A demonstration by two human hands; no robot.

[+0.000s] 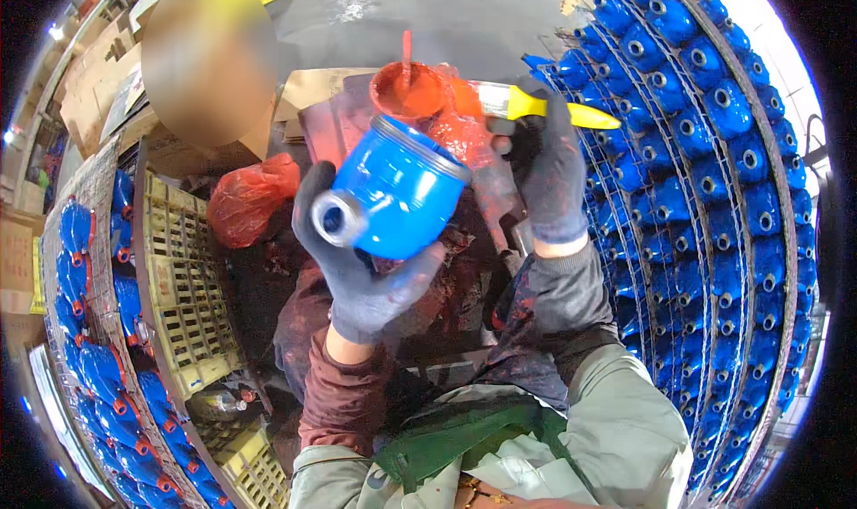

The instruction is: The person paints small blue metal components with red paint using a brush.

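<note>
near a red-smeared surface point(332, 127) (blue-filled rack point(791, 250) alongside), left hand point(379, 288) grips blue vessel point(403, 192)

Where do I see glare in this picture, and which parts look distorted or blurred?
Head view: white glints on the blue pot; a pale sheen on the grey floor; blue parts in rows that bow along the right; a blurred oval, upper left.

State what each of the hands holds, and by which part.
Left hand: a glossy blue rounded housing, by its outer wall near the grey spout. Right hand: a yellow-handled paintbrush, by its handle.
</note>
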